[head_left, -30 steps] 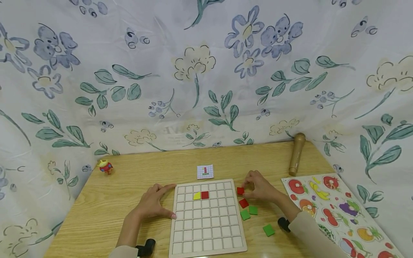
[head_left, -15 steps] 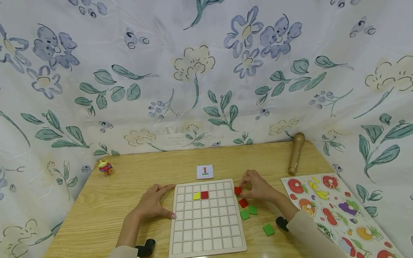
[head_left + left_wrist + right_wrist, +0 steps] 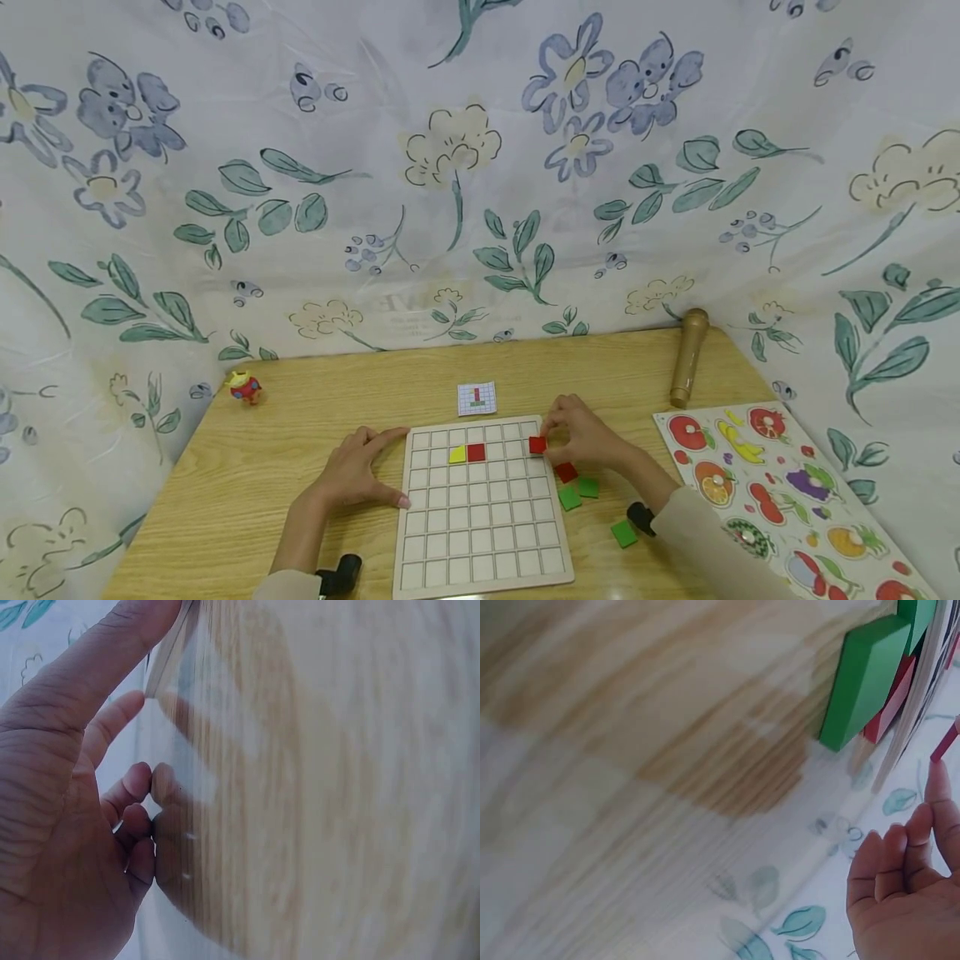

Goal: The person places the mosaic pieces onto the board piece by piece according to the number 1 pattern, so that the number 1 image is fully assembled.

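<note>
A wooden grid board (image 3: 480,542) lies flat on the table, a yellow tile (image 3: 457,455) with one cut corner and a red tile (image 3: 476,452) side by side in its cells. My left hand (image 3: 352,472) touches the board's left edge with index finger and thumb spread; in the left wrist view its other fingers bend near the tabletop. Over the board's upper right edge, my right hand (image 3: 587,437) pinches another red tile (image 3: 537,446) by its side. Just right of the board lie a loose red tile (image 3: 566,472) and several green tiles (image 3: 570,498).
Beyond the board rests a small pattern card (image 3: 477,398). A toy figure (image 3: 244,387) stands at the back left. On the right are a brown cylinder (image 3: 687,358) and a fruit-picture sheet (image 3: 795,492). A floral curtain (image 3: 465,275) closes off the back.
My right hand has carried the pinched red tile leftward, from beside the board to over its right edge. The left hand has stayed at the board's left edge.
</note>
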`<state>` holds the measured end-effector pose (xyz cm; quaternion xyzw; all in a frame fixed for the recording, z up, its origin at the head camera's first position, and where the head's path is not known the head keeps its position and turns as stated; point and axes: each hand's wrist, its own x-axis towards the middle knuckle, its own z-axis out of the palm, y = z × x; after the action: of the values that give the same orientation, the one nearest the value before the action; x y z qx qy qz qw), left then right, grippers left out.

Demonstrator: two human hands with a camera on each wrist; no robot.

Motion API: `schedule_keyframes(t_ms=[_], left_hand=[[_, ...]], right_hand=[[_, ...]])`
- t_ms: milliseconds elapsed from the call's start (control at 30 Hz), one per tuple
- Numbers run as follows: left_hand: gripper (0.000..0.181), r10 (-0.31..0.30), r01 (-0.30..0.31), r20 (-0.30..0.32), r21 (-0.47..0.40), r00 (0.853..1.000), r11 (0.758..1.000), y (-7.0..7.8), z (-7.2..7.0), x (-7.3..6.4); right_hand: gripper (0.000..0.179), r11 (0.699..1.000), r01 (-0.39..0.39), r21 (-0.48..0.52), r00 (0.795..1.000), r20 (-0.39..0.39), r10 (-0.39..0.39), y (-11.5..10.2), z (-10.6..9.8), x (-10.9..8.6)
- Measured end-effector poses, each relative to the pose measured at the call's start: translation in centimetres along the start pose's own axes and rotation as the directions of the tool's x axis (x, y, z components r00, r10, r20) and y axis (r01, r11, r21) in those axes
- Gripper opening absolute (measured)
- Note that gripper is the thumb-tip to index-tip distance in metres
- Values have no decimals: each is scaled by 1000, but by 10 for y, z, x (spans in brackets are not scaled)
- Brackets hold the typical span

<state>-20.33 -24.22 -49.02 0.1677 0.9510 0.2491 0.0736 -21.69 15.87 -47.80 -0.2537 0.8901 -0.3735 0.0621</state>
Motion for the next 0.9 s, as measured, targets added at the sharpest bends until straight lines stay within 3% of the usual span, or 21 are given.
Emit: schedule_keyframes(t_ms=[567, 900], left_hand=[[110, -8, 8, -3, 6, 1000, 1000, -1, 0, 1], [110, -6, 6, -1, 4, 1000, 1000, -1, 0, 1]], right_hand=[[16, 1000, -12, -22, 999, 47, 13, -19, 11, 6], [17, 999, 28, -34, 998, 55, -26, -26, 17, 12]])
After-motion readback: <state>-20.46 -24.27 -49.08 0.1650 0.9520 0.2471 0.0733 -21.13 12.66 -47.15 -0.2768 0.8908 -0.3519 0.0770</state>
